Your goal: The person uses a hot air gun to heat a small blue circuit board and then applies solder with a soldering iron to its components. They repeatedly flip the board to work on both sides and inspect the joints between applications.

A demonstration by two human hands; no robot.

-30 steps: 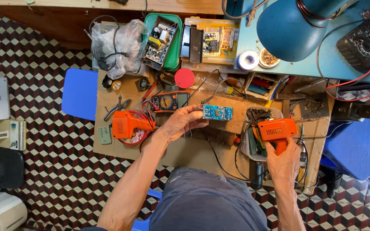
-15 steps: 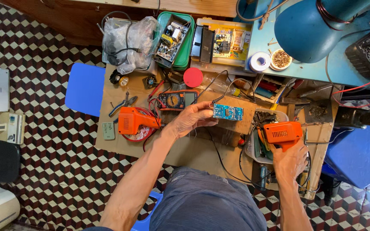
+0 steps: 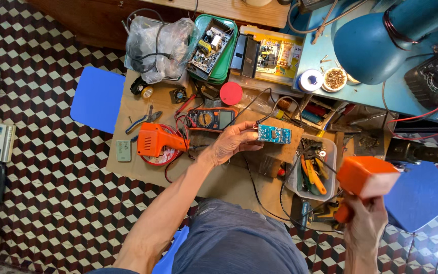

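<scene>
orange soldering gun [image 3: 366, 177] lifted off bench, right hand [image 3: 363, 228] gripping it, left hand [image 3: 231, 144] pinching blue circuit board [image 3: 274, 134]

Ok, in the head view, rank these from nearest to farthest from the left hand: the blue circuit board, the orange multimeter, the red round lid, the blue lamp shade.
From the left hand:
1. Blue circuit board, at its fingertips, just to the right.
2. Orange multimeter, just above the hand.
3. Red round lid, higher up, beyond the multimeter.
4. Blue lamp shade, far upper right.

Below me a cube-patterned tile floor [image 3: 36, 172], blue stools [image 3: 97, 99] left and right, a blue desk lamp [image 3: 376, 45] far right.
</scene>
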